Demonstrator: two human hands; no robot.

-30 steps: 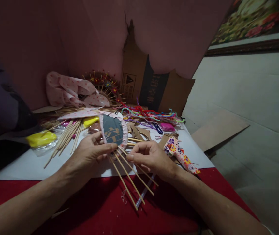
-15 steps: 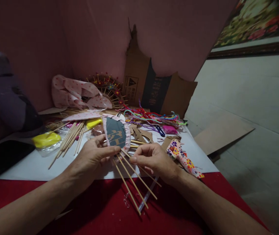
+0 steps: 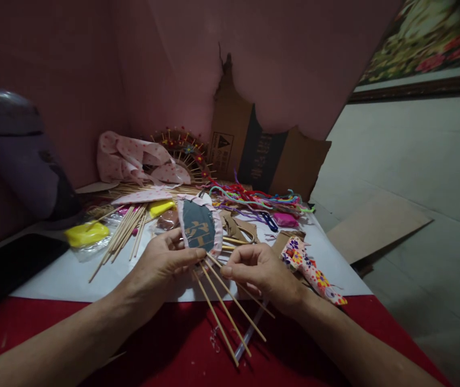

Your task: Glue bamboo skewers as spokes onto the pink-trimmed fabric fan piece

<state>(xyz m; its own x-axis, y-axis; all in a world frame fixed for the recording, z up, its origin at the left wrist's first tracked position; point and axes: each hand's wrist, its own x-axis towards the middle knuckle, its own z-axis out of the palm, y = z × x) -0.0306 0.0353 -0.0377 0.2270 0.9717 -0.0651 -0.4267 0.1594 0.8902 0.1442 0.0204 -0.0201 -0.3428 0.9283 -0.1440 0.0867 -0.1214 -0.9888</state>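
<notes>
Between the thumb and fingers of my left hand (image 3: 171, 257) is a small dark cardboard piece (image 3: 201, 228), its edge wrapped in pink cloth. Several bamboo sticks (image 3: 230, 290) fan out from its lower edge toward me. My right hand (image 3: 256, 271) pinches one of these sticks near its upper end, just right of the cardboard. Where the sticks meet the piece is partly hidden by my left thumb. Under the sticks, on the red surface, lies a clear glue stick (image 3: 250, 330).
Loose bamboo sticks (image 3: 123, 239) and yellow clay (image 3: 87, 234) lie left. Behind are pink dotted cloth (image 3: 127, 158), colourful pipe cleaners (image 3: 250, 196) and upright torn cardboard (image 3: 302, 161). A flower-patterned piece (image 3: 310, 271) lies right of my right hand; a black flat object (image 3: 20, 263) lies far left.
The whole view has shifted slightly, so everything appears a little lower and further right. Both hands keep the same hold on the cardboard piece and the stick.
</notes>
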